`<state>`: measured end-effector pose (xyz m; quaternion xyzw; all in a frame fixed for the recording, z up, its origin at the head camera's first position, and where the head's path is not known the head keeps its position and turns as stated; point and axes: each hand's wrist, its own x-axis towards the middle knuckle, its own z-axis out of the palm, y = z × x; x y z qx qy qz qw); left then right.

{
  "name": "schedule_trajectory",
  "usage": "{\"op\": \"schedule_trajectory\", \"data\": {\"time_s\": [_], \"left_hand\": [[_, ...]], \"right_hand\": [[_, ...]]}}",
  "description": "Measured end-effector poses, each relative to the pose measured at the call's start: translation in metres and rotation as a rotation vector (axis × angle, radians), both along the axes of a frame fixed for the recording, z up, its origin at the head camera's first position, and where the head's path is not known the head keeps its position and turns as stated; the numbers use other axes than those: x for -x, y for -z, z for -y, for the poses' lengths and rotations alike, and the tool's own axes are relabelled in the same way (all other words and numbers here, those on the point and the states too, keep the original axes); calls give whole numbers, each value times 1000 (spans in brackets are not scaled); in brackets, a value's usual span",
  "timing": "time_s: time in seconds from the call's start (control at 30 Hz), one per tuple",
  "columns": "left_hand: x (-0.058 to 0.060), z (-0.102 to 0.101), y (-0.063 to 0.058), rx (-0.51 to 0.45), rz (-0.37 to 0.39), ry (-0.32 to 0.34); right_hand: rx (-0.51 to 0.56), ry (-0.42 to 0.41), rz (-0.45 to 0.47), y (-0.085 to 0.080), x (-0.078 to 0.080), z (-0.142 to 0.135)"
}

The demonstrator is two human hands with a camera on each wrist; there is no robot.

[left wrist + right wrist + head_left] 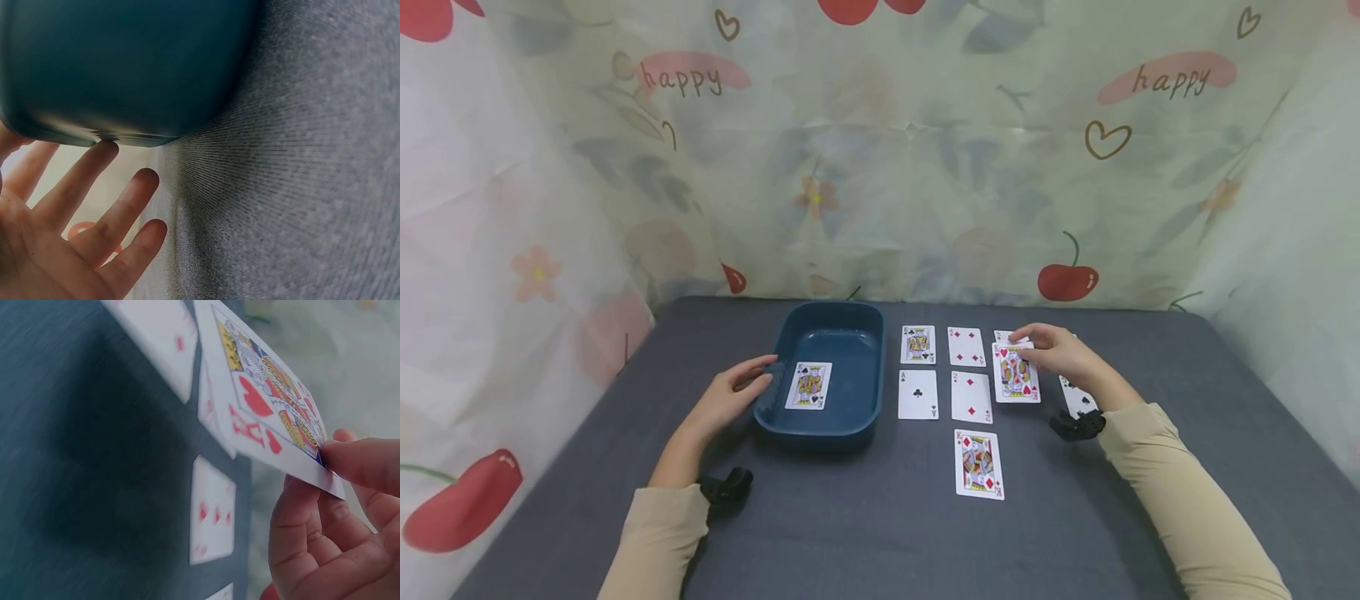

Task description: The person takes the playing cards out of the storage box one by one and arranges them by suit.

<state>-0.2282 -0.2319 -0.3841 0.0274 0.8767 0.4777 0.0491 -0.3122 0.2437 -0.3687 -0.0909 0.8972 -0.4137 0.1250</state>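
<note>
My right hand (1060, 354) pinches a king of hearts (1015, 379) between thumb and fingers. The right wrist view shows this card (269, 394) tilted and raised above the table. At the left, my left hand (726, 400) has its fingertips at the near-left rim of a dark blue bin (880, 350), its fingers spread and fairly straight in the left wrist view. A king of spades (808, 386) lies face up inside the bin. Between bin and right hand lie a king of clubs (918, 345), four of diamonds (966, 347), ace of clubs (918, 395) and two of diamonds (972, 397).
Nearer the front lies a king of diamonds (979, 465). A black-suit card (1078, 400) is partly covered by the right wrist. Another card (1002, 336) shows behind the held king. Patterned curtains (910, 167) stand behind and beside the grey table (865, 533).
</note>
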Motion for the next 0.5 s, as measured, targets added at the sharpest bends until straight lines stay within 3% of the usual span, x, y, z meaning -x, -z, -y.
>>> {"op": "schedule_trajectory", "data": {"time_s": [0.3, 0.5], "left_hand": [[8, 8, 16, 12, -33, 8], [8, 8, 17, 4, -32, 10]], "right_hand": [[0, -4, 30, 21, -5, -20], [-8, 8, 26, 32, -6, -23]]}}
